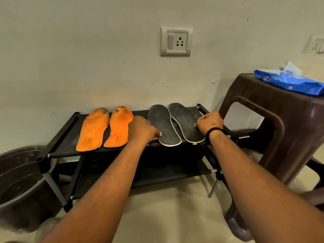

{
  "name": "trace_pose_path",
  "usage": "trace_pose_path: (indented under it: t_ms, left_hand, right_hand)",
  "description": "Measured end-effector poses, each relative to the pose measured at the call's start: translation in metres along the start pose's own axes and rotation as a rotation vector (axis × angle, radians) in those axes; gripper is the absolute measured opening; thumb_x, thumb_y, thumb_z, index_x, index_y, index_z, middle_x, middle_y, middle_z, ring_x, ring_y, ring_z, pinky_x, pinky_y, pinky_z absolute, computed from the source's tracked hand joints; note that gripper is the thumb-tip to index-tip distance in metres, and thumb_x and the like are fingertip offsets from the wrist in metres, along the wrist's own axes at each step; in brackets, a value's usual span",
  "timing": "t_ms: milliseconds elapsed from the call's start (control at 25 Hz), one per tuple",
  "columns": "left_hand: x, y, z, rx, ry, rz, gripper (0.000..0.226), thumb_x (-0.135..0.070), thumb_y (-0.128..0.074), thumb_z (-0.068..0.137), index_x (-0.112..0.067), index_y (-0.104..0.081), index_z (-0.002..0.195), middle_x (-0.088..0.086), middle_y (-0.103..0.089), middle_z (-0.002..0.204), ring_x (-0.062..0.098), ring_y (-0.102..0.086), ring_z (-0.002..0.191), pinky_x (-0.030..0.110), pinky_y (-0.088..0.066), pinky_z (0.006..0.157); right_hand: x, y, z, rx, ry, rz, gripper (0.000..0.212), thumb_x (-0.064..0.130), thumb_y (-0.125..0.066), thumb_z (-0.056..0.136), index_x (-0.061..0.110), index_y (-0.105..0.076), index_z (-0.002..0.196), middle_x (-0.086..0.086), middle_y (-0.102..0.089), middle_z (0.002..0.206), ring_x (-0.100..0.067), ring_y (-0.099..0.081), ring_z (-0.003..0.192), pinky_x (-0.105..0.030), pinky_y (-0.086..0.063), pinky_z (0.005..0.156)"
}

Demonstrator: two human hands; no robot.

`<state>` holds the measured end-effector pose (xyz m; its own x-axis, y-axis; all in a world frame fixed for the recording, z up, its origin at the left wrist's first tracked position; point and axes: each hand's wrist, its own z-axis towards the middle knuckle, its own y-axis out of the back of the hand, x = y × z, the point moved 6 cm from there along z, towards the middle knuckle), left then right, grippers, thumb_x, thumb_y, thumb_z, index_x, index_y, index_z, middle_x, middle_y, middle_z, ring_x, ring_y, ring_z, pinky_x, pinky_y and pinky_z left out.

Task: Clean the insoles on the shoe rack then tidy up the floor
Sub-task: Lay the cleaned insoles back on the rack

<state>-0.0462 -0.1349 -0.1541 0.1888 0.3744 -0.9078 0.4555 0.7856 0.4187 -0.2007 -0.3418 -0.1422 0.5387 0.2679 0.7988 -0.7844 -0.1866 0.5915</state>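
While both hands curl, left grip (142, 129) and right grip (209, 123) each press a black insole (164, 125).

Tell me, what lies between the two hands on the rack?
In the head view, two black insoles lie side by side between the left hand and the right hand.

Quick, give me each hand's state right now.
Left hand: fingers curled, thumb on the left black insole.
Right hand: fingers curled over the right black insole.
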Motion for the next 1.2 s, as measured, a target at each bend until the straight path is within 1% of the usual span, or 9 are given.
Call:
trace_pose_path:
  t_ms: [120,280,520,680,760,920,1040,1120,1200]
  left_hand:
    - [-0.002,0.000,-0.003,0.007,-0.010,0.015,0.022,-0.002,-0.089,0.066,0.007,-0.074,0.079,0.013,-0.074,0.070,0.026,-0.075,0.064,0.051,-0.063,0.072]
    - [-0.005,0.001,-0.007,-0.001,-0.007,0.017,0.025,-0.002,-0.089,0.066,0.010,-0.074,0.084,0.015,-0.075,0.073,0.021,-0.074,0.059,0.048,-0.063,0.073]
    - [-0.006,0.002,-0.009,-0.023,-0.002,0.004,0.025,-0.004,-0.089,0.067,0.009,-0.075,0.085,0.014,-0.074,0.069,0.014,-0.069,0.050,0.035,-0.062,0.066]
    - [-0.003,0.001,-0.008,-0.035,-0.013,0.000,0.032,-0.006,-0.090,0.066,0.010,-0.074,0.088,0.014,-0.075,0.072,0.017,-0.073,0.058,0.040,-0.063,0.069]
    - [-0.004,0.001,-0.009,-0.046,-0.038,0.028,0.029,-0.013,-0.092,0.064,0.005,-0.074,0.079,0.010,-0.074,0.069,0.020,-0.074,0.063,0.045,-0.063,0.071]
    - [-0.007,0.005,-0.014,-0.111,-0.108,0.074,0.038,-0.029,-0.092,0.065,-0.002,-0.066,0.063,0.013,-0.071,0.066,0.027,-0.073,0.067,0.052,-0.060,0.066]
    - [-0.015,0.019,-0.030,-0.221,-0.197,0.053,0.037,-0.028,-0.087,0.073,-0.019,-0.054,0.058,0.016,-0.071,0.075,0.024,-0.067,0.067,0.047,-0.059,0.069]
    - [-0.019,0.032,-0.041,-0.300,-0.258,0.040,0.028,-0.027,-0.083,0.079,-0.019,-0.060,0.064,0.011,-0.071,0.074,0.016,-0.063,0.065,0.038,-0.055,0.068]
    - [-0.013,0.053,-0.050,-0.354,-0.271,0.029,0.019,-0.027,-0.081,0.080,-0.012,-0.070,0.073,0.006,-0.070,0.070,0.017,-0.066,0.067,0.035,-0.055,0.066]
  right_hand:
    - [0.004,-0.003,-0.003,0.009,0.049,-0.054,0.006,0.005,-0.071,0.082,0.004,-0.077,0.080,-0.009,-0.074,0.085,-0.020,-0.066,0.084,-0.020,-0.045,0.074]
    - [0.005,-0.004,-0.004,-0.012,0.056,-0.057,0.007,0.004,-0.071,0.083,0.005,-0.077,0.080,-0.008,-0.073,0.086,-0.018,-0.066,0.084,-0.020,-0.045,0.075]
    - [0.004,-0.003,-0.007,-0.032,0.067,-0.047,0.014,-0.001,-0.068,0.083,0.006,-0.074,0.073,-0.008,-0.071,0.083,-0.015,-0.062,0.075,-0.019,-0.045,0.075]
    - [0.005,-0.002,-0.007,-0.010,0.074,-0.068,0.009,0.001,-0.069,0.083,0.005,-0.076,0.079,-0.008,-0.072,0.088,-0.017,-0.065,0.083,-0.019,-0.045,0.076]
    - [0.008,0.000,-0.010,0.009,0.090,-0.094,0.007,0.003,-0.070,0.083,0.006,-0.075,0.078,-0.008,-0.072,0.087,-0.019,-0.066,0.085,-0.021,-0.047,0.075]
    - [0.028,0.005,-0.022,-0.037,0.147,-0.076,0.008,0.012,-0.071,0.082,0.009,-0.072,0.075,-0.007,-0.071,0.080,-0.023,-0.067,0.082,-0.026,-0.050,0.070]
    - [0.060,-0.002,-0.041,-0.041,0.227,-0.010,0.010,0.015,-0.070,0.081,0.006,-0.073,0.077,-0.009,-0.072,0.080,-0.026,-0.067,0.079,-0.031,-0.056,0.072]
    - [0.084,-0.015,-0.060,0.001,0.295,0.046,0.007,0.014,-0.069,0.080,0.009,-0.071,0.076,-0.004,-0.072,0.082,-0.023,-0.067,0.081,-0.028,-0.054,0.072]
    - [0.111,-0.033,-0.088,0.061,0.380,0.104,0.002,0.016,-0.069,0.080,0.015,-0.070,0.078,0.000,-0.072,0.086,-0.019,-0.067,0.085,-0.027,-0.054,0.077]
